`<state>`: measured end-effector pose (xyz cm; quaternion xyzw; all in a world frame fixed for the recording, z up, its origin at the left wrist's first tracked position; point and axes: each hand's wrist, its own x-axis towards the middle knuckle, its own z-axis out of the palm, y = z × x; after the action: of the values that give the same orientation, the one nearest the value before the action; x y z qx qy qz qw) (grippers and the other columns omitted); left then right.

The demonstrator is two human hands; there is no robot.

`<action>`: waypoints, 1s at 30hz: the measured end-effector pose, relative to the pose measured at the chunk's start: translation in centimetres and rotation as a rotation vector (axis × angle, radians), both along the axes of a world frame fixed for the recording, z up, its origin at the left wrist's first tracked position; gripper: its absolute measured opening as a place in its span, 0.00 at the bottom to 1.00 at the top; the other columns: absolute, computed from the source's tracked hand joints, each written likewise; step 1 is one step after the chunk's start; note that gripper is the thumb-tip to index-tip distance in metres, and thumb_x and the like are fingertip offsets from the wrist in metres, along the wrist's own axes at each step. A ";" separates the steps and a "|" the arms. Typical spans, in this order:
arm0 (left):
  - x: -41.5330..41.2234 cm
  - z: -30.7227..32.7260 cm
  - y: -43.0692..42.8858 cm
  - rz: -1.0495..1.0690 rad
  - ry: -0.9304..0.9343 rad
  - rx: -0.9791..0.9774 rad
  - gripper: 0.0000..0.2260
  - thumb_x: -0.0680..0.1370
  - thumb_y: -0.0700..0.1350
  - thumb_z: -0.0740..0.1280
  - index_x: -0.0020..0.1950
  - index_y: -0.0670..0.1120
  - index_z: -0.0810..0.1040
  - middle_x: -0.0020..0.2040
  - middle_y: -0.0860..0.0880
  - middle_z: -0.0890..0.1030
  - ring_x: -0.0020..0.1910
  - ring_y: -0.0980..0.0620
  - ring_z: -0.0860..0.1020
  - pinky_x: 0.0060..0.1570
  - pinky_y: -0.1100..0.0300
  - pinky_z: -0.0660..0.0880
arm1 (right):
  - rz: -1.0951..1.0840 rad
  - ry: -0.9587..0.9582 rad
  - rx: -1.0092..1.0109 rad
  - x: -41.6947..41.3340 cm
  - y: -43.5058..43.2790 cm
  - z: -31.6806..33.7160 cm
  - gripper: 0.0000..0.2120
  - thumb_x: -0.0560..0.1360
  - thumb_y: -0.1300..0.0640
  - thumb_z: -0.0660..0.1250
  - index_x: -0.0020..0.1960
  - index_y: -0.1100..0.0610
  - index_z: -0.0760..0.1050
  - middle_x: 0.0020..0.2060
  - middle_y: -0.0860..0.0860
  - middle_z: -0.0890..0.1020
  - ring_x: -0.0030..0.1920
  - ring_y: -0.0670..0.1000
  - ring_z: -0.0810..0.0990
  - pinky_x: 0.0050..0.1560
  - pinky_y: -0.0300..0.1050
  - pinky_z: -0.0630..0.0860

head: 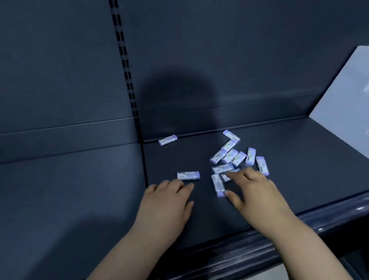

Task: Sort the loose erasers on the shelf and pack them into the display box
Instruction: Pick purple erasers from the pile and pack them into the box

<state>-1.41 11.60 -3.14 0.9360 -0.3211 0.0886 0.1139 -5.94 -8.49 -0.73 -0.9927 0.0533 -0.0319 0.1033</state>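
Several small white erasers with purple ends lie scattered on the dark shelf [296, 156], most in a loose cluster [230, 155]. One eraser [188, 175] lies just beyond the fingertips of my left hand [167, 204], which is spread flat and holds nothing. Another eraser [167, 140] sits alone by the back wall. My right hand [255, 191] reaches into the near edge of the cluster with straight fingers, its thumb tip beside an eraser [217, 184] and its fingertips over another. No display box shows clearly.
A slotted upright [127, 79] runs down the dark back wall and marks the seam between two shelf sections. A white panel [347, 103] stands at the right end of the shelf. The rounded front lip [310, 229] runs under my wrists.
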 end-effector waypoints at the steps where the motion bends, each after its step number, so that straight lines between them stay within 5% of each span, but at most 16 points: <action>1: -0.1 0.4 -1.2 0.019 0.037 -0.013 0.19 0.68 0.51 0.75 0.57 0.50 0.81 0.46 0.54 0.80 0.43 0.49 0.80 0.41 0.54 0.76 | 0.015 0.003 0.002 0.5 -1.1 -0.1 0.22 0.78 0.45 0.60 0.70 0.48 0.66 0.61 0.48 0.71 0.63 0.52 0.70 0.61 0.46 0.67; 4: -0.1 0.2 -4.4 0.108 0.106 0.008 0.22 0.80 0.56 0.56 0.74 0.55 0.61 0.66 0.56 0.69 0.64 0.53 0.69 0.61 0.57 0.65 | 0.053 0.010 0.026 1.9 -3.9 -0.9 0.24 0.78 0.45 0.59 0.72 0.47 0.63 0.63 0.48 0.70 0.64 0.51 0.69 0.61 0.44 0.68; 6: -0.2 -0.6 -6.3 0.179 0.194 -0.009 0.24 0.81 0.57 0.53 0.76 0.54 0.55 0.69 0.55 0.65 0.68 0.53 0.64 0.64 0.60 0.62 | 0.078 0.024 0.090 2.7 -5.3 -2.0 0.24 0.77 0.46 0.60 0.72 0.47 0.62 0.64 0.47 0.69 0.64 0.50 0.70 0.60 0.44 0.69; 10: -0.3 -2.1 -9.2 0.292 0.328 -0.139 0.26 0.78 0.59 0.57 0.74 0.52 0.60 0.67 0.52 0.66 0.69 0.52 0.63 0.66 0.60 0.62 | 0.133 0.024 0.258 3.5 -7.0 -3.6 0.20 0.75 0.49 0.65 0.66 0.49 0.66 0.58 0.46 0.72 0.58 0.48 0.73 0.52 0.39 0.68; 17: -0.1 -2.9 -10.8 0.480 0.292 -0.105 0.20 0.75 0.61 0.61 0.59 0.49 0.68 0.59 0.50 0.69 0.60 0.50 0.70 0.59 0.58 0.66 | 0.208 0.069 0.245 5.3 -9.0 -4.0 0.15 0.76 0.48 0.64 0.60 0.50 0.67 0.36 0.41 0.69 0.42 0.44 0.70 0.41 0.39 0.62; 22: 0.0 -2.8 -9.5 0.385 0.295 -0.255 0.10 0.78 0.49 0.63 0.58 0.50 0.73 0.51 0.52 0.68 0.48 0.52 0.73 0.51 0.64 0.68 | 0.242 0.067 0.278 5.7 -9.7 -4.5 0.10 0.77 0.48 0.62 0.58 0.49 0.69 0.33 0.41 0.69 0.41 0.45 0.71 0.43 0.42 0.68; 26: 0.6 -3.4 -8.4 0.379 0.300 -0.460 0.15 0.77 0.36 0.64 0.59 0.52 0.79 0.48 0.53 0.67 0.45 0.58 0.72 0.48 0.78 0.62 | 0.285 0.055 0.331 5.9 -10.2 -4.6 0.11 0.79 0.50 0.58 0.61 0.44 0.70 0.33 0.39 0.68 0.41 0.44 0.71 0.44 0.40 0.69; 30: 0.8 -3.2 -8.5 0.491 0.346 -0.439 0.14 0.77 0.49 0.67 0.62 0.50 0.75 0.54 0.53 0.67 0.51 0.58 0.73 0.53 0.73 0.63 | 0.252 0.075 0.369 6.0 -10.0 -4.5 0.16 0.76 0.42 0.60 0.62 0.46 0.67 0.34 0.41 0.70 0.39 0.42 0.71 0.40 0.39 0.67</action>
<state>-0.61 3.06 -6.37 0.9396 -0.0365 0.0204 0.3397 0.06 -18.52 -5.24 -0.9563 -0.0623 0.0285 0.2843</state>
